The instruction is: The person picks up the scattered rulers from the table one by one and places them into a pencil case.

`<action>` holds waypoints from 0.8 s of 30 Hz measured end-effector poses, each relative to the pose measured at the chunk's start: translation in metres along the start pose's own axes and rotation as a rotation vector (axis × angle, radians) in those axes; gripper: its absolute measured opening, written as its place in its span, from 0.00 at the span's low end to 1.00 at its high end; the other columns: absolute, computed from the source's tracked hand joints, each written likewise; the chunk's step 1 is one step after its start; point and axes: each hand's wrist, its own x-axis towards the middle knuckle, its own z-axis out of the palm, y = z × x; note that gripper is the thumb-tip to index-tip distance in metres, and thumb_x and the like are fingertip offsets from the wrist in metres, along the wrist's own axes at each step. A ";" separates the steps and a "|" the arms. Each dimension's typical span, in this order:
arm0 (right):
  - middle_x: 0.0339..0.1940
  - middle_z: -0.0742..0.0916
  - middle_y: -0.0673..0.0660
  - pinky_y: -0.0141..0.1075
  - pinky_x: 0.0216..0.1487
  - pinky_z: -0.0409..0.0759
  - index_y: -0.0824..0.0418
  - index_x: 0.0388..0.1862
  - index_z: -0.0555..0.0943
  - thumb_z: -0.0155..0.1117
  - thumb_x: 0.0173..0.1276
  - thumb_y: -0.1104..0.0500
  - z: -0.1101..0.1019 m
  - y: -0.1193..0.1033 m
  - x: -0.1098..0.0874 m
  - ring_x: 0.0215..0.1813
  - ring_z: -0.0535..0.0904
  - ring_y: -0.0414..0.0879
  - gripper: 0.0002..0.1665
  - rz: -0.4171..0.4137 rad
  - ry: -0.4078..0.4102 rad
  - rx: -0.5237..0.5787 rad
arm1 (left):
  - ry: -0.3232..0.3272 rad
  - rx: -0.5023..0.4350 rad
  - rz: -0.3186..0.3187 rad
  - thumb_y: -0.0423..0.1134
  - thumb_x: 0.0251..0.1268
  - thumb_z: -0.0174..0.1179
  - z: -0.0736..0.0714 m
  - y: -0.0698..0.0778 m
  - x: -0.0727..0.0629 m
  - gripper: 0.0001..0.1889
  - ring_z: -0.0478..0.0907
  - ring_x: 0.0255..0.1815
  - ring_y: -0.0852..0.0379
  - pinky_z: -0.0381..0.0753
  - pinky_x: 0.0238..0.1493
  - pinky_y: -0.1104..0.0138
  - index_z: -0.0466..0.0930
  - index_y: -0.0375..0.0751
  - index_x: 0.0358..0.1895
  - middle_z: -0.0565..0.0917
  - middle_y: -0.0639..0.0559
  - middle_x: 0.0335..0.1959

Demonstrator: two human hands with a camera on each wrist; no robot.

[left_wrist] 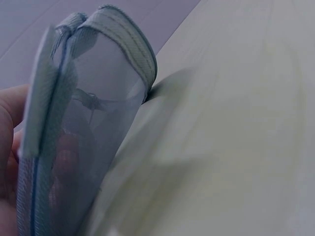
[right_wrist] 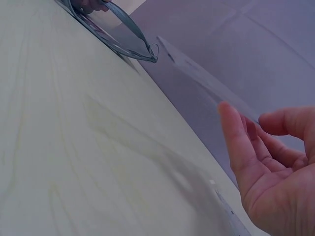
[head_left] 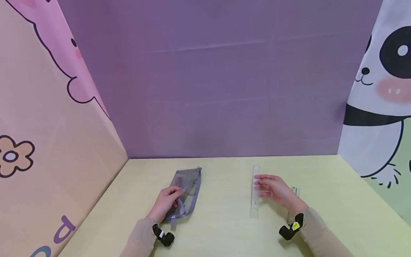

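Left of centre on the worktop (head_left: 224,203) sits the pouch (head_left: 190,195), gripped along its side by my left hand (head_left: 167,200). From my head, a purplish shape (head_left: 178,181) shows through the mesh, though I can't tell what it is. Only the left wrist view brings out the zip (left_wrist: 34,196) close up along the edge, with my fingers dim behind the sheer side.

Well apart from that, my right hand (head_left: 276,190) pinches the ruler (head_left: 255,200) between thumb and fingers. Seen from above, it could almost pass for lying flat; the right wrist view shows it raised off the worktop, its shadow (right_wrist: 128,130) falling below. My right wrist covers part of a second ruler (head_left: 296,191), whose far end shows beyond it in the head view.
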 end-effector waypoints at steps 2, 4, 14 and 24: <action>0.36 0.85 0.54 0.37 0.38 0.83 0.72 0.56 0.76 0.52 0.74 0.66 0.000 0.000 0.000 0.37 0.83 0.43 0.16 -0.002 0.001 -0.006 | 0.001 -0.003 -0.004 0.36 0.64 0.62 0.000 0.000 0.000 0.09 0.69 0.24 0.58 0.72 0.26 0.69 0.84 0.32 0.38 0.79 0.50 0.32; 0.36 0.84 0.54 0.38 0.38 0.83 0.73 0.56 0.75 0.52 0.74 0.66 -0.001 0.000 0.001 0.37 0.83 0.43 0.16 -0.002 0.000 -0.008 | 0.003 -0.005 -0.005 0.37 0.64 0.62 0.000 -0.001 -0.001 0.09 0.69 0.24 0.58 0.71 0.26 0.68 0.84 0.31 0.39 0.79 0.50 0.32; 0.34 0.84 0.53 0.36 0.37 0.82 0.70 0.54 0.77 0.52 0.73 0.66 0.001 0.004 0.000 0.35 0.82 0.42 0.15 0.008 -0.032 -0.010 | 0.015 -0.007 -0.009 0.37 0.64 0.63 0.000 -0.001 -0.001 0.09 0.68 0.22 0.58 0.71 0.25 0.69 0.84 0.32 0.38 0.79 0.51 0.30; 0.36 0.84 0.53 0.37 0.39 0.82 0.72 0.58 0.75 0.52 0.74 0.65 0.003 0.009 0.007 0.38 0.83 0.43 0.17 0.011 -0.052 -0.025 | 0.003 -0.012 0.002 0.36 0.64 0.63 0.000 0.003 -0.002 0.09 0.68 0.20 0.58 0.71 0.25 0.68 0.84 0.32 0.39 0.77 0.52 0.26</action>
